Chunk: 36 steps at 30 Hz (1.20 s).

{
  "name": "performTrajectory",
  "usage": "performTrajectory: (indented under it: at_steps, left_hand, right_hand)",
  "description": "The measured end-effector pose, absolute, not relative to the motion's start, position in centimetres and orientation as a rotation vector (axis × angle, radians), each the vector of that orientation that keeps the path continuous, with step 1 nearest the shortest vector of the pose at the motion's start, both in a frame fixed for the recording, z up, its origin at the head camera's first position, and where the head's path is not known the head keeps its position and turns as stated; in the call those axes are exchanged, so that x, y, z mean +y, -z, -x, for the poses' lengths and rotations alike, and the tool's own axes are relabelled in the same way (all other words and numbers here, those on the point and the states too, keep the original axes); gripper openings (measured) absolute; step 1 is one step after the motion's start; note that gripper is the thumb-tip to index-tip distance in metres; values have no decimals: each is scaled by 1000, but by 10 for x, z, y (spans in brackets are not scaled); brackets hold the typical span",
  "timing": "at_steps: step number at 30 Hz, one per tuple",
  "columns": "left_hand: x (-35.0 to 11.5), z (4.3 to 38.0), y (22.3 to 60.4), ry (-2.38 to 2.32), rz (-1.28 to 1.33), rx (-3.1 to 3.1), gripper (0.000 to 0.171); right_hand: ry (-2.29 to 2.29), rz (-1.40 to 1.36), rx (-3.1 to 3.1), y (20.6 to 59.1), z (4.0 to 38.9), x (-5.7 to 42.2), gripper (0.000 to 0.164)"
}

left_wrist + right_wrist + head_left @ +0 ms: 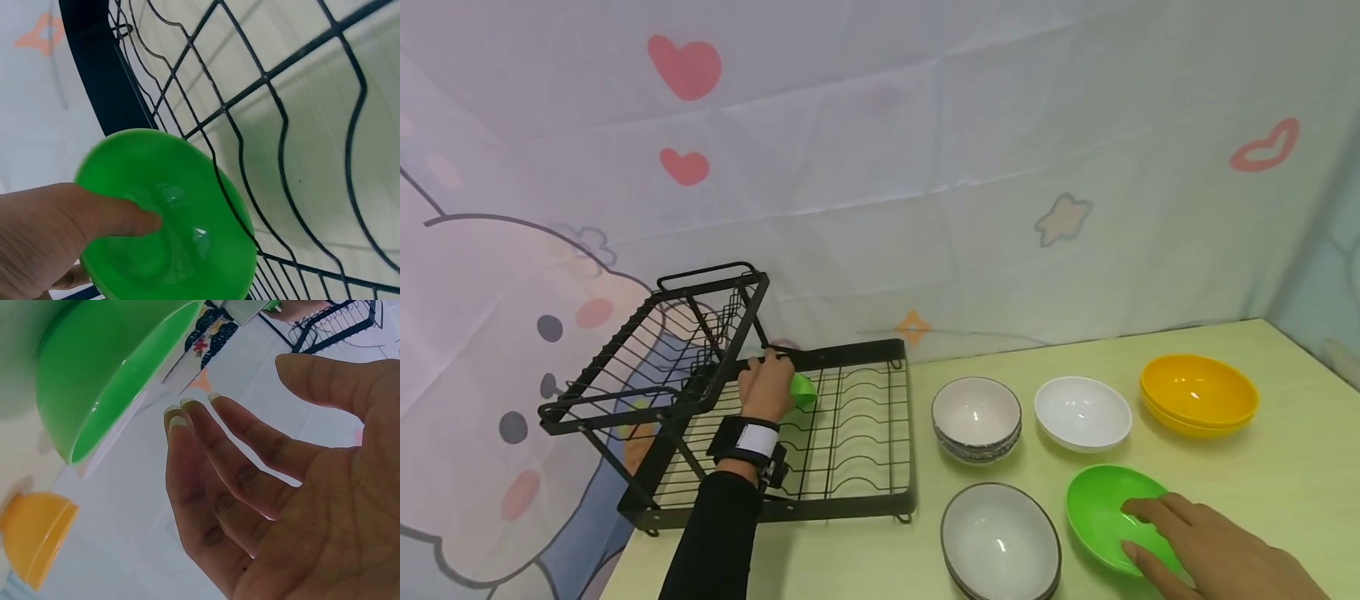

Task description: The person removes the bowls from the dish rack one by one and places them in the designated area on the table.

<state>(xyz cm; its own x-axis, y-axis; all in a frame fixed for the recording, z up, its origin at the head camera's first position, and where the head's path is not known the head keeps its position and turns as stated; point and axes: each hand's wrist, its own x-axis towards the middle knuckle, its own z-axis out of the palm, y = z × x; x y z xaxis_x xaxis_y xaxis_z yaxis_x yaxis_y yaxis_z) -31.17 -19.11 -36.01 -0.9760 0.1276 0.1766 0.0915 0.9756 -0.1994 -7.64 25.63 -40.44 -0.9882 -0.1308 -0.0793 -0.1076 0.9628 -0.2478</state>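
Over the lower tier of a black wire dish rack (857,450), my left hand (766,387) grips a green bowl (194,256). In the left wrist view the thumb presses on its inside, and the bowl stands tilted against the rack's wires near the back rail. Much of this bowl is hidden by the hand in the head view. At the front right, my right hand (1221,546) hovers over another green bowl (1101,512) on the table. Its fingers (215,444) are relaxed and slightly bent, with nothing in them.
Two stacks of dark-rimmed bowls, one behind (976,412) and one in front (1000,542), stand right of the rack. Beyond them are a white bowl (1082,412) and stacked yellow bowls (1198,392). The rack's raised upper tier (662,358) slopes at the left.
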Motion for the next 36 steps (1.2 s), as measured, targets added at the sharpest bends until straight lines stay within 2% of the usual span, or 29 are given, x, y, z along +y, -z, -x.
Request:
performTrajectory:
  at_steps: [3,9,13,19,24,36]
  left_hand:
    - [-194,311,362,-288,132,-2893,47]
    - [-194,314,361,-175,89,-2820,46]
    - [-183,313,355,-86,174,-2785,49]
    - [-158,295,343,192,239,-2772,43]
    - [-147,287,339,413,301,-2758,45]
    - [-131,255,337,627,338,-2756,44]
  right_hand:
    - [375,186,3003,403,77,255,55]
    - [374,195,3000,401,79,254,55]
    - [386,209,3020,403,79,254,53]
    - [388,228,3051,409,79,253,51]
    - [362,224,3037,407,82,252,54]
    - [357,233,3095,400,80,248,53]
